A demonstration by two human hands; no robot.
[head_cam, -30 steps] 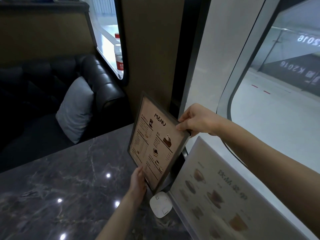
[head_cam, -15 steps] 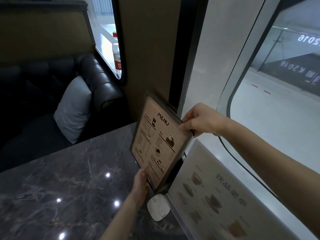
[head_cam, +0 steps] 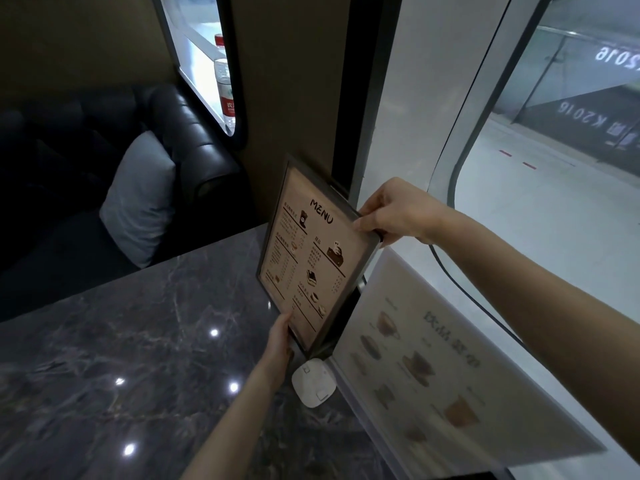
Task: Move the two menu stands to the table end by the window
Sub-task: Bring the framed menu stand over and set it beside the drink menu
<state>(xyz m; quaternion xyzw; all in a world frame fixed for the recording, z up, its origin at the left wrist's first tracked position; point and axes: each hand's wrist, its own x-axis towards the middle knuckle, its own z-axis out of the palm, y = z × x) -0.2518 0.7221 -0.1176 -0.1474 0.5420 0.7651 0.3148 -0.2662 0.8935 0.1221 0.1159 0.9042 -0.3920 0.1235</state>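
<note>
A dark-framed menu stand [head_cam: 308,258] headed "MENU" stands tilted at the window end of the dark marble table [head_cam: 121,358], close to the wall. My right hand [head_cam: 394,213] pinches its upper right corner. My left hand [head_cam: 280,336] holds its lower edge near the bottom corner. A second, pale menu stand [head_cam: 446,372] with drink pictures stands just to the right, along the window side of the table. Whether the framed stand's foot rests on the table is hidden by the frame.
A small white rounded device [head_cam: 313,382] lies on the table below the framed stand. A black leather sofa [head_cam: 180,133] with a grey cushion [head_cam: 138,199] sits beyond the table. Water bottles [head_cam: 225,93] stand on the far window ledge. Glass window [head_cam: 554,168] runs along the right.
The framed menu stand has shifted slightly further toward the wall and window, with both hands still holding it. The pale stand has not moved.
</note>
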